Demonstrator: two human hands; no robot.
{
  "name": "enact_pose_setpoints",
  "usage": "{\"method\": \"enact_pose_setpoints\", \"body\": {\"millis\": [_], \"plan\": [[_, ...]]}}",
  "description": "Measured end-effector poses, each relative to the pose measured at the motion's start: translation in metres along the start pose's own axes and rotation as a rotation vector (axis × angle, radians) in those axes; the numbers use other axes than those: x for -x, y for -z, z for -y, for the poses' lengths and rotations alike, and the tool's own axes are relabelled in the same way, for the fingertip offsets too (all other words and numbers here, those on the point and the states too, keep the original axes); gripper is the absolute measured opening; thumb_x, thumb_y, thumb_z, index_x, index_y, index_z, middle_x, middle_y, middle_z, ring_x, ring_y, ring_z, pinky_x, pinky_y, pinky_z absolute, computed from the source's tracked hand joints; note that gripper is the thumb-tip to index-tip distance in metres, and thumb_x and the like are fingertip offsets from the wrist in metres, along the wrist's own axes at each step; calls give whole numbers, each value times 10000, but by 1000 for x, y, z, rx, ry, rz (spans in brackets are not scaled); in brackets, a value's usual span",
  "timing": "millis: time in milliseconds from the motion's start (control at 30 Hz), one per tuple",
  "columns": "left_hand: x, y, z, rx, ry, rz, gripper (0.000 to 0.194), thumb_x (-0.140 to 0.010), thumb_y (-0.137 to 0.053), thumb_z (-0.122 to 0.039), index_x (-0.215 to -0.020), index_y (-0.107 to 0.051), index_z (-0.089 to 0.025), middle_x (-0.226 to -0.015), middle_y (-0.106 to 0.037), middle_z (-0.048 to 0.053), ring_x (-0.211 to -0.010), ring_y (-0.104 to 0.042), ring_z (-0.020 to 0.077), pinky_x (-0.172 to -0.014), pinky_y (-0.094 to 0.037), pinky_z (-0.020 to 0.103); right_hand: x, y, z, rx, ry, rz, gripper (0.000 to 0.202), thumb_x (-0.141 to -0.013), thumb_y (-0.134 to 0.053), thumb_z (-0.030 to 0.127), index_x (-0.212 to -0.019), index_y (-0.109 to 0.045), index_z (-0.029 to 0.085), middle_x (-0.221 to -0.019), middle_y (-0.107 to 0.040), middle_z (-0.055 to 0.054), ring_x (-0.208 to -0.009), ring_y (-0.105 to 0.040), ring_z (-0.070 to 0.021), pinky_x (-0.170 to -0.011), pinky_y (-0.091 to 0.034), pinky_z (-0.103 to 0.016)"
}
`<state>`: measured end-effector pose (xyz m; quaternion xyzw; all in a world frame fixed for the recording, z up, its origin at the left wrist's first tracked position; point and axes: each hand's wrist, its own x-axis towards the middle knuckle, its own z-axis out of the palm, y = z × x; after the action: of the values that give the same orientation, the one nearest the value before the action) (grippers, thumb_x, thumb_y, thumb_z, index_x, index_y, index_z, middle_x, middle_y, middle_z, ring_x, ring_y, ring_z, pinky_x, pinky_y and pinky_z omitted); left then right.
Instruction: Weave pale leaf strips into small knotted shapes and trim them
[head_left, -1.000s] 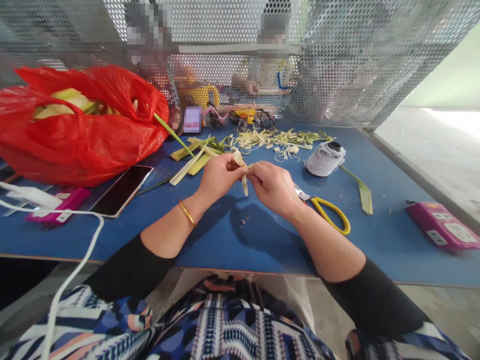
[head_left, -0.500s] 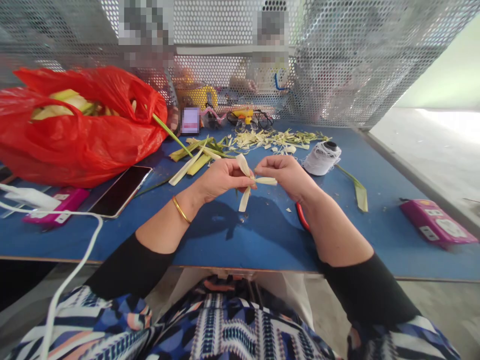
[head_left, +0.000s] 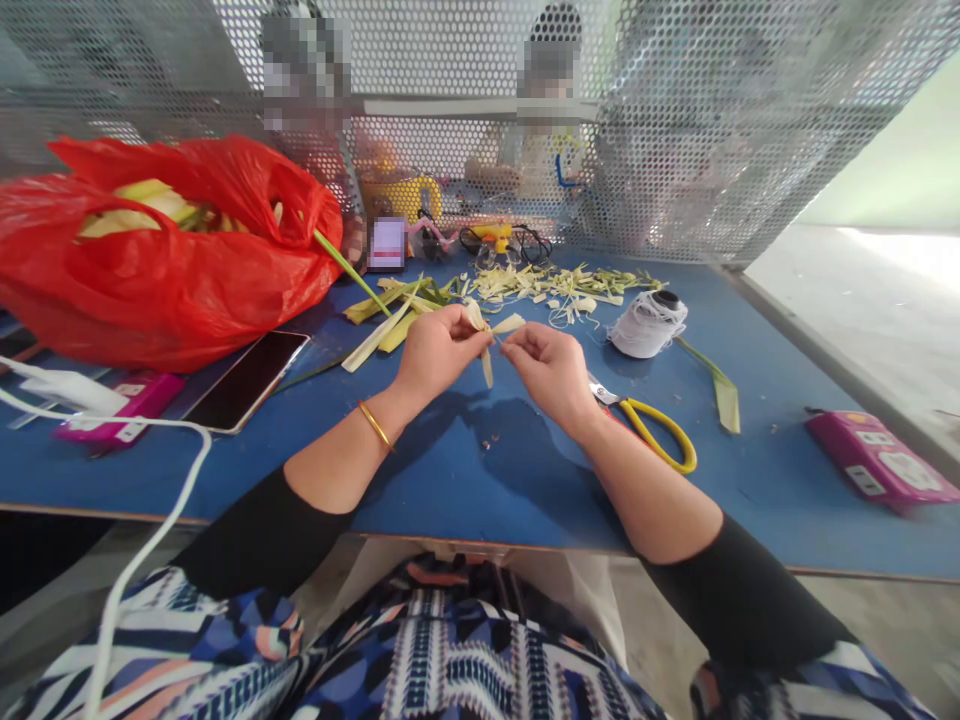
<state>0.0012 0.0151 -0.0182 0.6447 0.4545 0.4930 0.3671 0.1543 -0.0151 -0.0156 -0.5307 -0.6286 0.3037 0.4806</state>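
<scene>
Pale leaf strips (head_left: 487,367) fan out from the fingertips of my left hand (head_left: 441,350), which pinches them where they meet. Just to the right, my right hand (head_left: 549,368) has thumb and forefinger pressed together; a thin thread seems to run between them and the strips, too fine to follow clearly. Beyond the hands lie longer green and cream leaves (head_left: 371,338) and a heap of leaf scraps (head_left: 555,283). A spool of white thread (head_left: 645,325) stands at the right. Scissors with yellow and red handles (head_left: 667,430) lie partly beneath my right forearm.
A red plastic bag (head_left: 180,290) of leaves fills the left, beside a black phone (head_left: 251,382), a pink packet (head_left: 124,410) and a white cable (head_left: 176,500). Another pink packet (head_left: 877,458) sits at the right. Behind a perforated metal screen (head_left: 675,150) people are partly visible.
My right hand has moved slightly left and down, uncovering the scissors. My left hand has turned, and the strips between the hands now point differently.
</scene>
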Motion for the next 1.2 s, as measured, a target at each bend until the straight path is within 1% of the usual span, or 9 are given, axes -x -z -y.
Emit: {"method": "enact_pose_setpoints", "body": {"millis": [133,367,533,700,800,900,1000,1100,1200], "plan": [[5,-1,0,-225,-135,39,25,-743,-660,-184,-732,-640,-172,-731,-732,33,-684,-672,157,-641,-483,246,-1,7,7,176,135,107,146,-754,-566,191,-614,-525,192,-547,-461,57,-567,-374,-102,-575,-282,-256],[15,-1,-9,-859,-297,53,95,-855,-602,-196,-845,-694,-177,-806,-752,93,-769,-690,222,-655,-430,284,-7,13,6,302,51,127,178,-762,-583,197,-592,-534,184,-519,-461,55,-544,-356,-96,-545,-244,-249],[23,-8,-12,-1153,-394,224,219,-922,-489,-139,-912,-707,-124,-817,-729,151,-776,-690,257,-623,-408,311,-11,18,-2,362,12,205,75,-722,-593,172,-662,-635,166,-533,-513,52,-561,-409,-102,-551,-272,-245],[29,-14,-9,-1082,-331,409,198,-888,-625,-289,-827,-742,-141,-795,-727,141,-789,-692,275,-651,-434,326,-19,23,-15,453,-17,348,96,-693,-598,121,-647,-671,163,-592,-585,35,-584,-473,-106,-569,-319,-241],[26,-11,-7,-954,-280,457,282,-815,-702,-447,-736,-749,-181,-762,-714,103,-768,-681,252,-666,-447,312,-21,24,-19,461,-41,390,100,-712,-617,133,-662,-696,169,-642,-656,12,-611,-530,-115,-591,-360,-239],[19,-5,-6,-817,-223,484,344,-815,-666,-521,-699,-750,-209,-752,-713,73,-741,-669,215,-663,-446,283,-21,23,-16,493,-28,385,122,-715,-605,116,-661,-699,170,-651,-677,5,-624,-557,-119,-602,-375,-236],[11,2,-4,-741,-139,495,343,-916,-527,-354,-704,-754,-208,-744,-730,77,-733,-669,208,-658,-437,282,-18,22,-13,556,24,357,132,-717,-589,113,-647,-688,164,-619,-653,8,-601,-537,-115,-584,-360,-237],[6,5,0,-671,-118,487,165,-798,-616,-185,-806,-776,-224,-776,-755,49,-723,-667,195,-665,-440,275,-16,22,-12,586,55,362,139,-718,-575,111,-665,-692,163,-608,-641,10,-587,-524,-113,-563,-344,-235],[5,6,3,-693,-118,470,188,-699,-664,-124,-802,-780,-231,-724,-743,30,-679,-650,189,-660,-443,278,-16,22,-12,583,65,398,148,-730,-567,121,-694,-705,163,-640,-667,1,-601,-548,-117,-569,-355,-233]]}}
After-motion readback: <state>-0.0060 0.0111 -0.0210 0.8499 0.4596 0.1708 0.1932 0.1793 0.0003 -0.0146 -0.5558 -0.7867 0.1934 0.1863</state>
